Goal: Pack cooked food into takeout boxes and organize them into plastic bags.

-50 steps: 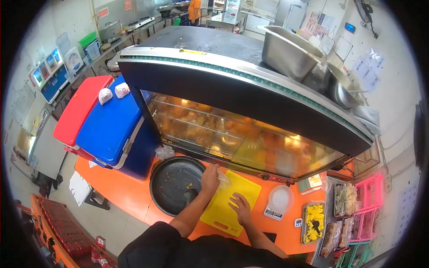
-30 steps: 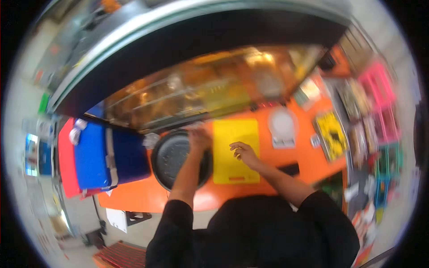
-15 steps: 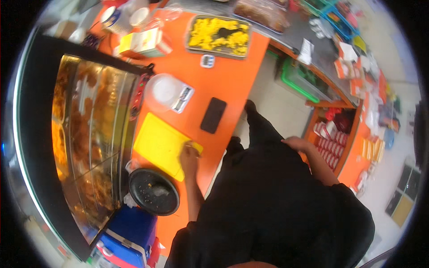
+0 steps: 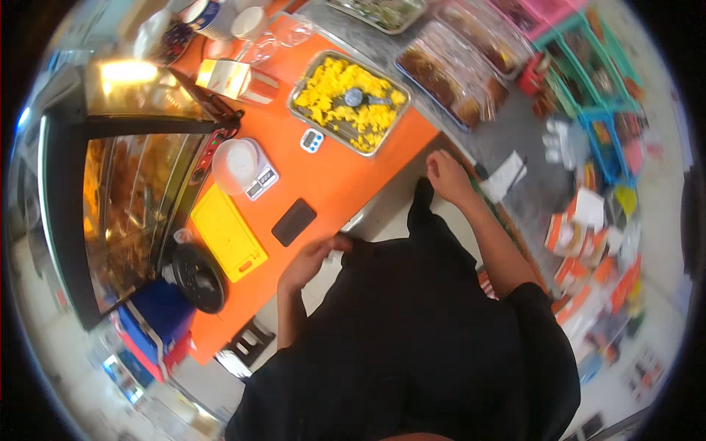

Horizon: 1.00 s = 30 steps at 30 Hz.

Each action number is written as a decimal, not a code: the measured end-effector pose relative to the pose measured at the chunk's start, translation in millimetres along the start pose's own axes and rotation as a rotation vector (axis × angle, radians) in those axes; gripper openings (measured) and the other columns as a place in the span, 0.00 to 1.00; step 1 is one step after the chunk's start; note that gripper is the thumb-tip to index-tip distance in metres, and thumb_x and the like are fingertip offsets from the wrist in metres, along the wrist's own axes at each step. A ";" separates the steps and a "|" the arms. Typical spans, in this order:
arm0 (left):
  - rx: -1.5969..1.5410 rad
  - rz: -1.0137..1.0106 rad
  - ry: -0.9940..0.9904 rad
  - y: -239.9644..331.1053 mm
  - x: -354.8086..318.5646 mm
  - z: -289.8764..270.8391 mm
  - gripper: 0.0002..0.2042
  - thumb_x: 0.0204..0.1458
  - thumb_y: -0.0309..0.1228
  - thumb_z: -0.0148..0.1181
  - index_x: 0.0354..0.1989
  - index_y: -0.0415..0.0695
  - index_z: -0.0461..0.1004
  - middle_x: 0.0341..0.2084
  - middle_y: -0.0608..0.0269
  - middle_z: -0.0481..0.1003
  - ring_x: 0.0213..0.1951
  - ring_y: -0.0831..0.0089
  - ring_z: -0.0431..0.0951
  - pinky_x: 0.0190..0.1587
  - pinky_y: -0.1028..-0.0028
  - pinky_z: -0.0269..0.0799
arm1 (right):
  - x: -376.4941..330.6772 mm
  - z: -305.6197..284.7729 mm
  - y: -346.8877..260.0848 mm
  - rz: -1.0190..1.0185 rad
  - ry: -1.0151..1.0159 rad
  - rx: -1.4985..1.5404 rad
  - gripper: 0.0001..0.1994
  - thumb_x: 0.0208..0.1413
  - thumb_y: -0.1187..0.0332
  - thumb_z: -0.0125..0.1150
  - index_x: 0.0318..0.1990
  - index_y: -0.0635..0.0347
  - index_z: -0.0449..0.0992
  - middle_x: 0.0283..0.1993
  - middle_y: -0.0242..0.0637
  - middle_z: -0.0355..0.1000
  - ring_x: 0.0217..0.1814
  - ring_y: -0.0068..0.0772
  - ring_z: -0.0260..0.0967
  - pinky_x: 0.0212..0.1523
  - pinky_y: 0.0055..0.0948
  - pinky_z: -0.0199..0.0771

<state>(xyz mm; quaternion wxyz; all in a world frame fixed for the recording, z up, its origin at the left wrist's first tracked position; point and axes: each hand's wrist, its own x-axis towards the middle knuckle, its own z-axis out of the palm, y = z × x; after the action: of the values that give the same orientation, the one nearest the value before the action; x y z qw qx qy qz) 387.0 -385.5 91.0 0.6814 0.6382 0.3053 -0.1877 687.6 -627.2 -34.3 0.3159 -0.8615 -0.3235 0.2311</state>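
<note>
My left hand (image 4: pixel 307 266) hovers beside the orange table edge, close to my dark clothing. Its fingers are loosely bent and apart, with nothing seen in them. My right hand (image 4: pixel 446 176) is held forward over the gap between the table and the grey counter, fingers loosely curled and holding nothing visible. Nearest the left hand on the orange table (image 4: pixel 334 192) lies a black phone (image 4: pixel 294 222). A yellow cutting board (image 4: pixel 229 234) is beyond it. A round black pan (image 4: pixel 198 279) with crumbs sits beside the board. A clear tub (image 4: pixel 237 167) stands on a white digital scale (image 4: pixel 262 181).
A metal tray (image 4: pixel 293 103) of yellow food with a dark scoop (image 4: pixel 354 97) and a small white timer (image 4: pixel 312 140) are farther along the table. A glass food display (image 4: pixel 132 173) borders the left. Covered food trays (image 4: pixel 448 73) and baskets (image 4: pixel 604 141) line the grey counter (image 4: pixel 507 132).
My left hand has left the yellow board and drawn back to the table edge. My right hand has come off my clothing and moved forward. The view has turned toward the grey counter.
</note>
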 end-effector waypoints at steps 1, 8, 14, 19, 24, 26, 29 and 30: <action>-0.024 0.219 0.160 55.6 1.5 18.4 0.15 0.66 0.33 0.49 0.54 0.39 0.74 0.46 0.62 0.76 0.49 0.72 0.73 0.54 0.72 0.67 | 32.0 -4.9 -8.3 -0.037 0.048 -0.054 0.09 0.60 0.66 0.53 0.39 0.62 0.73 0.44 0.50 0.71 0.46 0.55 0.73 0.45 0.49 0.73; -0.311 1.065 0.271 333.4 -92.2 117.8 0.15 0.57 0.43 0.58 0.45 0.47 0.69 0.37 0.63 0.74 0.37 0.66 0.72 0.44 0.61 0.68 | 210.1 11.6 -27.1 -0.543 -0.097 -0.530 0.10 0.62 0.66 0.49 0.42 0.60 0.76 0.47 0.46 0.74 0.47 0.51 0.75 0.45 0.48 0.76; -0.017 0.653 0.447 355.9 -100.8 102.0 0.10 0.59 0.40 0.55 0.36 0.48 0.67 0.35 0.67 0.71 0.36 0.71 0.66 0.37 0.62 0.65 | 239.4 22.4 -55.7 -0.512 -0.252 -0.617 0.08 0.59 0.70 0.50 0.42 0.61 0.72 0.34 0.49 0.77 0.40 0.53 0.78 0.38 0.52 0.77; -0.055 0.662 0.375 348.4 -54.8 56.2 0.10 0.59 0.41 0.54 0.34 0.48 0.65 0.32 0.65 0.70 0.34 0.71 0.66 0.33 0.64 0.65 | 258.6 26.7 -62.1 -0.648 -0.277 -0.686 0.08 0.61 0.71 0.47 0.41 0.63 0.73 0.29 0.47 0.77 0.34 0.53 0.79 0.33 0.48 0.77; -0.453 0.685 0.637 148.8 131.3 -19.0 0.15 0.67 0.39 0.50 0.49 0.36 0.68 0.43 0.55 0.76 0.48 0.66 0.77 0.54 0.65 0.71 | 263.7 13.1 -69.1 -0.625 -0.308 -0.748 0.08 0.60 0.70 0.49 0.39 0.63 0.74 0.30 0.45 0.77 0.33 0.51 0.78 0.34 0.47 0.78; -0.393 0.097 0.825 34.8 203.8 -14.4 0.19 0.66 0.39 0.53 0.52 0.33 0.65 0.44 0.51 0.75 0.48 0.64 0.76 0.52 0.67 0.72 | 265.1 24.5 -75.8 -0.714 -0.310 -0.745 0.08 0.60 0.70 0.49 0.39 0.62 0.74 0.31 0.44 0.78 0.33 0.50 0.78 0.34 0.47 0.79; -0.259 -0.186 0.663 -19.2 253.2 5.4 0.23 0.63 0.39 0.58 0.53 0.30 0.62 0.44 0.46 0.74 0.47 0.63 0.77 0.49 0.67 0.73 | 262.0 32.2 -87.5 -0.777 -0.397 -0.824 0.05 0.56 0.71 0.51 0.37 0.61 0.72 0.31 0.44 0.76 0.37 0.49 0.76 0.34 0.44 0.78; -0.411 0.012 0.685 -41.8 276.9 12.0 0.25 0.62 0.38 0.60 0.54 0.29 0.62 0.45 0.44 0.74 0.48 0.62 0.77 0.49 0.66 0.74 | 258.8 28.2 -102.6 -0.775 -0.371 -0.834 0.06 0.57 0.70 0.51 0.38 0.61 0.73 0.32 0.44 0.76 0.35 0.46 0.77 0.33 0.43 0.78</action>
<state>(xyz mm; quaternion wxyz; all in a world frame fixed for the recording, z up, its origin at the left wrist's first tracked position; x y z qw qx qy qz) 567.8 -365.0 -122.1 0.6548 0.5161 0.5421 0.1049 805.4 -373.4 -32.8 -0.0493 -0.6773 -0.7273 0.0994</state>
